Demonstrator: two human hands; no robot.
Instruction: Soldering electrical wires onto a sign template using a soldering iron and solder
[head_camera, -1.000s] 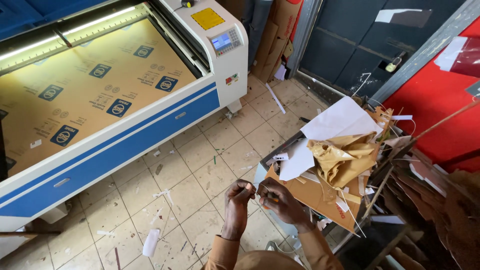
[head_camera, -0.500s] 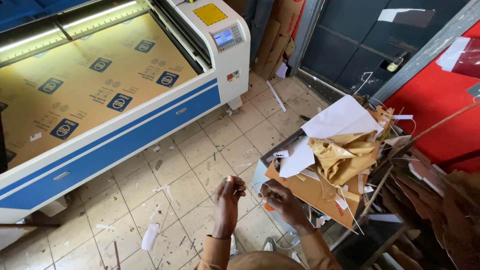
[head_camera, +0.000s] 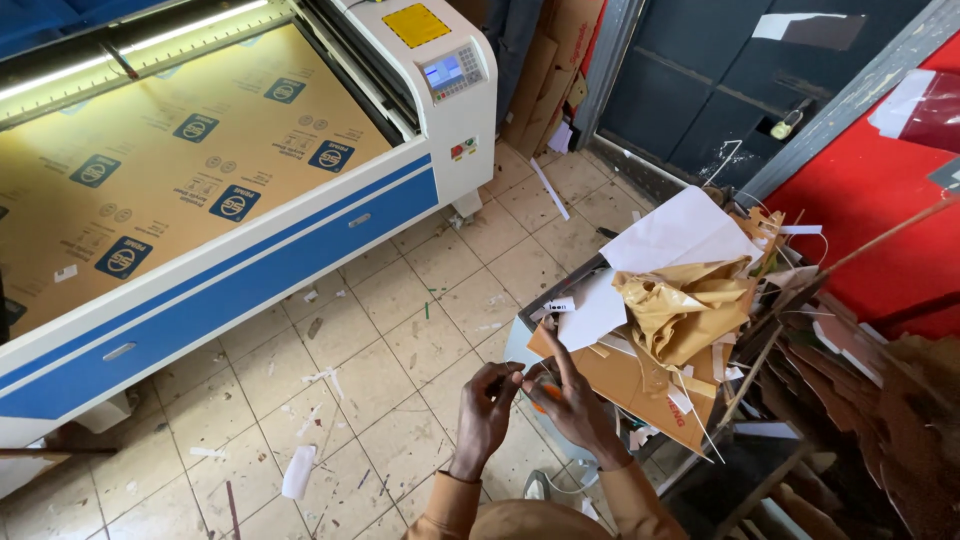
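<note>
My left hand (head_camera: 487, 407) and my right hand (head_camera: 569, 397) are raised together in front of me over the tiled floor, fingers pinching at a small thin piece (head_camera: 522, 372) between them. What the piece is I cannot make out. An orange bit (head_camera: 552, 392) shows under my right palm. Just right of my hands stands a bin (head_camera: 527, 335) heaped with brown cardboard offcuts (head_camera: 630, 385), crumpled brown paper (head_camera: 680, 305) and white sheets (head_camera: 672, 236).
A large white and blue laser cutting machine (head_camera: 300, 250) fills the left, with a brown paper-covered sheet (head_camera: 180, 150) on its bed. Scraps litter the tiled floor (head_camera: 370, 370). A dark padlocked door (head_camera: 720, 90) and a red wall (head_camera: 880, 190) lie to the right.
My hands have drifted slightly right and up, staying together, fingers working at the small piece. The view has shifted a little toward the bin.
</note>
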